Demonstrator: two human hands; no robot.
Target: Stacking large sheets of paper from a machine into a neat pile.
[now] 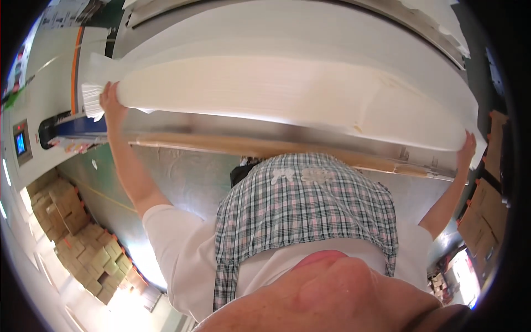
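Note:
A long, wide bundle of white sheet material (265, 86) stretches across in front of me, its near side rounded. Thin layers (93, 100) show at its left end, where my left hand (112, 104) is closed round the edge. At the far right end my right hand (469, 145) grips the other edge, with fingers on top and the thumb side partly hidden. Under and behind the bundle lies a pale, smooth white surface (276, 22). Whether the bundle is rolled or folded I cannot tell.
A brown edge bar (249, 146) runs along the near side, close to my checked apron (310, 205). On the left stands a pale machine (47, 72) with a small lit screen (20, 144). Stacked cartons (91, 249) are at lower left, more cartons (480, 221) at right.

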